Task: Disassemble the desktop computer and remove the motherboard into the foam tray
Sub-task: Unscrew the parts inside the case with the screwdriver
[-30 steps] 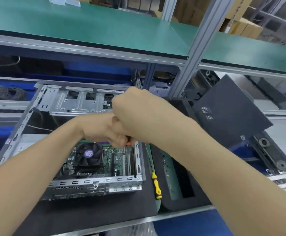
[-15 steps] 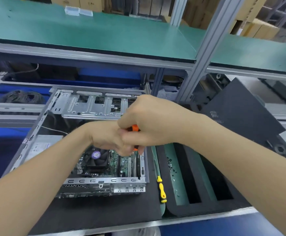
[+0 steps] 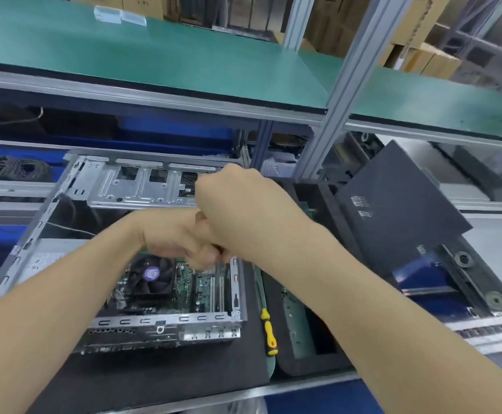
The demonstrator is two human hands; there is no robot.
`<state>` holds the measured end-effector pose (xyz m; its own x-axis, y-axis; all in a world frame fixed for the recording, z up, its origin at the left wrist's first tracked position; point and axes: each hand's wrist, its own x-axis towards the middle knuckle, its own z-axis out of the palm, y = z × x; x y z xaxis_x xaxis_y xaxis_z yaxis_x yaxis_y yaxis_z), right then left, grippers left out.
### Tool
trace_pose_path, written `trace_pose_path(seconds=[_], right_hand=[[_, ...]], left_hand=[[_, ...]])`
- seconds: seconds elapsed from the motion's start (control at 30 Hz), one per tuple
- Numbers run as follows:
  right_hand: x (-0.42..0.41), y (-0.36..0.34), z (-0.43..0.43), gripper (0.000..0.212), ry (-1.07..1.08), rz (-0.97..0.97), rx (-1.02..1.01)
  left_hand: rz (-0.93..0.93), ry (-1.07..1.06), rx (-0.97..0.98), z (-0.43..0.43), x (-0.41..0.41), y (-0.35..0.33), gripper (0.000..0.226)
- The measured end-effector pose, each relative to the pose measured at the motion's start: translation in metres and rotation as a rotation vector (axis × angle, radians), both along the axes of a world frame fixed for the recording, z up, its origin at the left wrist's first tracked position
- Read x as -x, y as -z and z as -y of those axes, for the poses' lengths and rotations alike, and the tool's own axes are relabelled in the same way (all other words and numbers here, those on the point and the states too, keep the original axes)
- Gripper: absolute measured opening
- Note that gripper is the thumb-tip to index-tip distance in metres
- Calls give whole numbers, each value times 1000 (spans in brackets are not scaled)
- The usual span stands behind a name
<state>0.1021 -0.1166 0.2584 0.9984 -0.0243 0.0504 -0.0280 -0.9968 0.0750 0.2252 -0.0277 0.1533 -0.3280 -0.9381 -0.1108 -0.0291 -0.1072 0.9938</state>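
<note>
Silver desktop case [image 3: 160, 324] lying flat, top open, green motherboard [image 3: 203, 283] seated inside its near right part, black fan cooler [image 3: 152, 279] on it, black slotted foam tray [image 3: 309, 364] just right of the case

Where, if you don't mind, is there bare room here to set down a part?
The black mat is bare in front of the computer case, to its near edge. The green shelf above is mostly open. Crowded: inside the case, and the strip with the yellow screwdriver beside the foam tray.
</note>
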Motion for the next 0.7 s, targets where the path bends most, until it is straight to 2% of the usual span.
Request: trace_pose_path(seconds=[0.07, 0.1, 0.17, 0.27, 0.33, 0.37, 0.43, 0.47, 0.5, 0.57, 0.6, 0.63, 0.67, 0.7], right_hand=[[-4, -1, 13, 31, -116, -60, -18], [-5, -3, 17, 34, -176, -93, -27], [-5, -7, 24, 35, -275, -150, -70], [-3, -15, 35, 24, -340, -214, -145], [1, -15, 41, 21, -343, -222, -147], [5, -14, 41, 22, -340, -195, -147], [13, -12, 41, 26, -308, -124, -135], [17, -10, 41, 28, -280, -97, -141], [20, -10, 40, 32, -233, -77, -157], [24, -13, 37, 48, -85, -47, -192], [25, -15, 34, 56, -5, -33, -193], [26, -16, 30, 59, 64, -31, -175], [26, -17, 26, 59, 116, -52, -142], [25, -15, 22, 56, 148, -88, -103]], left_hand=[[5, -47, 38, -1, 1, 4, 10], [-55, 11, 32, 0, 1, 4, 3], [-145, 77, 16, -2, -1, 9, 13], [-211, -4, -44, -5, -1, 11, 24], [-230, -37, -42, -2, 1, 8, 21], [-233, -47, -39, -1, 1, 8, 32], [-155, -100, -6, 0, 9, 8, 66], [-112, -178, 15, 1, 15, 7, 67], [-113, -218, 28, 0, 20, 9, 56], [-101, -311, 41, 0, 32, 6, 14], [-56, -333, 31, -1, 36, 3, 26], [-62, -335, 20, 0, 36, 6, 28], [-68, -296, 26, 3, 43, 1, 18], [-62, -303, 50, 5, 44, 3, 19]])
